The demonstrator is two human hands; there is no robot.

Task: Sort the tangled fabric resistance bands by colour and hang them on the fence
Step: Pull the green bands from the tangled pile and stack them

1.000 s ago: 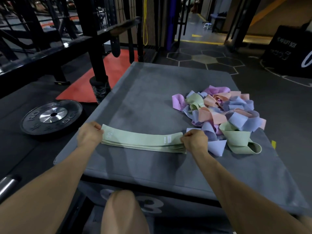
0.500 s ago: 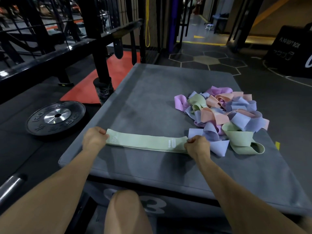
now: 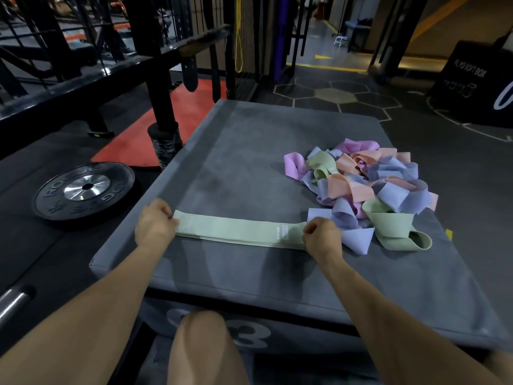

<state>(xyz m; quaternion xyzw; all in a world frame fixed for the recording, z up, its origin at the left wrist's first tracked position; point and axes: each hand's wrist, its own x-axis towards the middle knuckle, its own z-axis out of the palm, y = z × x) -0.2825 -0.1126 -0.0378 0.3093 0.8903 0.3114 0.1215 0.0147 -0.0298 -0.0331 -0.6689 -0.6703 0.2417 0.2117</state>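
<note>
- Flat pale green fabric resistance band (image 3: 238, 232) lies stretched along the near edge of the grey padded box top (image 3: 249, 151).
- Left hand (image 3: 155, 225) pinches its left end, fingers curled.
- Right hand (image 3: 322, 237) grips its right end.
- Tangled pile of pastel fabric bands (image 3: 366, 187) sits by the right edge.

A grey padded box (image 3: 249, 151) occupies the centre. A black weight plate (image 3: 84, 190) lies flat on the floor off its left edge, near an orange mat (image 3: 166, 129). A black soft box (image 3: 472, 87) stands beyond the far right corner.
</note>
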